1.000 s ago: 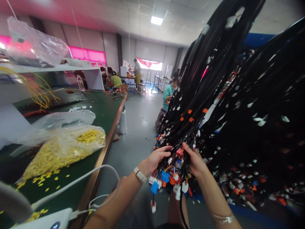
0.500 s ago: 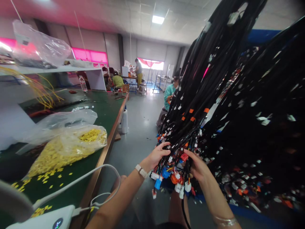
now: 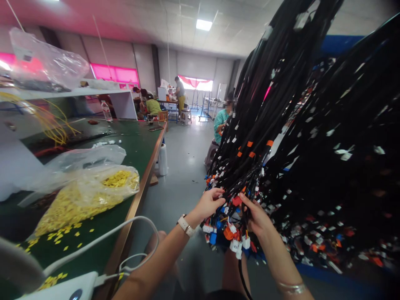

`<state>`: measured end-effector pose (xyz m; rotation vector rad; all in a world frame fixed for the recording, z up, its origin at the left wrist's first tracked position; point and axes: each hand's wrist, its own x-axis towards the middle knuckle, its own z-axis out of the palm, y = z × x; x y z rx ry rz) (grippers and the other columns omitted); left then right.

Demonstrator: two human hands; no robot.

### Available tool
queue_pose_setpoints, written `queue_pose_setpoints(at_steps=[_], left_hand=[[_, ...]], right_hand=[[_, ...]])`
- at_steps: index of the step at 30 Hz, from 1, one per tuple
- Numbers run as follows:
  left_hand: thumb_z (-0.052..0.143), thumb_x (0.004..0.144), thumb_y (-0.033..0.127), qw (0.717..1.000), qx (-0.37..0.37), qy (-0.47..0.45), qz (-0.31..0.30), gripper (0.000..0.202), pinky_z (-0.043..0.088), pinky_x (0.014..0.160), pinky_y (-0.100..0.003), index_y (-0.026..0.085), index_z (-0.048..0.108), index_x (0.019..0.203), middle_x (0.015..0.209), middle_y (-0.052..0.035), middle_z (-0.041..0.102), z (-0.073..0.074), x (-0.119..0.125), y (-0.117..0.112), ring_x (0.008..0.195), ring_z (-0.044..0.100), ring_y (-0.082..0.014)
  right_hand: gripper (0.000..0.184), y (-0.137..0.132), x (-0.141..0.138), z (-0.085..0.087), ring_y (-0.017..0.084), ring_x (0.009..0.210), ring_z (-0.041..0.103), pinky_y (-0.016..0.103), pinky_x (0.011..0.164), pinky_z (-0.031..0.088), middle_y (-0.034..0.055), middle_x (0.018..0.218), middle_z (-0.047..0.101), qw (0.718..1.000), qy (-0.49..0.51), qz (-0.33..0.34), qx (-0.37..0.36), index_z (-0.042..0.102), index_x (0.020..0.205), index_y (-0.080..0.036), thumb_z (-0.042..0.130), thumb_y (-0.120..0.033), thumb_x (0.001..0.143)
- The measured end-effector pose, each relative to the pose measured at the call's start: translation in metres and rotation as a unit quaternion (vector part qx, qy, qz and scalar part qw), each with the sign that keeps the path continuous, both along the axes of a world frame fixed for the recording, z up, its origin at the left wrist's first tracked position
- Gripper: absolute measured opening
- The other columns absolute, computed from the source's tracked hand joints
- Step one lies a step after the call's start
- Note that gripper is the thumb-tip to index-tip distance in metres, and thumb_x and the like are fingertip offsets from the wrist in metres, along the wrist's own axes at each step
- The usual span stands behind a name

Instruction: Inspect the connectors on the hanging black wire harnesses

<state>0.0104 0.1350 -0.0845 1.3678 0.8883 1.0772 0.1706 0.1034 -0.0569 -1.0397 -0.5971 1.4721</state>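
A thick bunch of black wiring harnesses [image 3: 250, 133] hangs in front of me, its lower ends full of white, blue, orange and red connectors. My left hand [image 3: 210, 205] is closed on cables at the left side of the bunch, thumb and fingertips pointing right. On the other side my right hand [image 3: 256, 216] grips harness branches, its thumb beside a red connector [image 3: 236, 201]. Part of its fingers is hidden behind the wires. Below both hands dangle white connectors [image 3: 235, 246] and an orange connector [image 3: 228, 232].
To my left is a green-topped table [image 3: 142, 146] with a plastic bag of yellow pieces [image 3: 81, 200], loose yellow bits and a white power bank [image 3: 71, 287] with its cable. More harnesses [image 3: 350, 175] hang at right. A person in teal [image 3: 220, 121] sits beyond the bunch; others work farther back.
My right hand and the red connector have shifted slightly left, nearer the left hand. The blue and white connectors under my left hand have swung up and right. The view has shifted a little.
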Motion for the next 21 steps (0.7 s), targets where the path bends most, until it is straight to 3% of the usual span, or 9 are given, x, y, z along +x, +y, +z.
queue_pose_setpoints(at_steps=[4,8,13,15,18,21], left_hand=[[0.055,0.075,0.018,0.989,0.103,0.087,0.067,0.024,0.045,0.082,-0.029,0.016,0.061,0.098,0.101,-0.0063,0.063,0.016,0.002,-0.002,0.093,0.056,-0.0163],[0.052,0.077,0.019,0.981,0.139,0.114,0.07,0.021,0.047,0.077,-0.027,0.016,0.062,0.095,0.094,-0.0043,0.065,0.028,0.004,-0.006,0.085,0.059,-0.0146],[0.051,0.079,0.017,0.95,0.234,0.197,0.068,0.018,0.044,0.087,-0.03,0.019,0.062,0.093,0.094,-0.0031,0.064,0.046,0.002,-0.045,0.092,0.057,-0.016],[0.05,0.08,0.016,0.93,0.284,0.232,0.038,0.02,0.041,0.09,-0.031,0.018,0.06,0.097,0.1,-0.0047,0.062,0.056,-0.003,-0.072,0.099,0.053,-0.017],[0.051,0.081,0.02,0.883,0.337,0.311,-0.1,0.023,0.043,0.088,-0.031,0.02,0.058,0.103,0.105,-0.0069,0.06,0.068,-0.015,-0.111,0.099,0.054,-0.0181],[0.053,0.081,0.024,0.84,0.329,0.369,-0.224,0.021,0.048,0.075,-0.025,0.023,0.059,0.101,0.091,-0.0039,0.064,0.072,-0.038,-0.139,0.084,0.06,-0.0156]], right_hand=[[0.022,0.002,-0.004,-0.001,0.011,0.046,0.061,0.017,0.043,0.052,-0.0021,0.057,0.068,1.0,0.002,-0.01,0.004,0.066,0.069,-0.017,0.081,-0.023,0.055],[0.022,0.003,-0.005,-0.001,0.01,0.044,0.06,0.017,0.041,0.05,-0.0018,0.055,0.067,1.0,0.005,-0.006,0.002,0.065,0.065,-0.016,0.081,-0.024,0.054],[0.021,0.002,-0.004,-0.001,0.009,0.041,0.057,0.017,0.04,0.047,-0.0035,0.051,0.064,1.0,-0.004,-0.01,0.004,0.064,0.063,-0.016,0.08,-0.026,0.055],[0.021,0.002,-0.003,-0.001,0.008,0.039,0.054,0.017,0.037,0.044,-0.0042,0.05,0.063,1.0,-0.005,-0.017,-0.001,0.063,0.064,-0.016,0.08,-0.026,0.055],[0.022,0.002,-0.001,-0.003,0.006,0.035,0.049,0.016,0.032,0.038,-0.0052,0.048,0.061,0.999,-0.024,-0.041,-0.014,0.062,0.063,-0.016,0.079,-0.028,0.056],[0.024,0.004,0.001,-0.006,0.003,0.032,0.042,0.014,0.03,0.034,-0.0072,0.042,0.054,0.997,-0.047,-0.06,-0.008,0.058,0.059,-0.016,0.079,-0.029,0.057]])
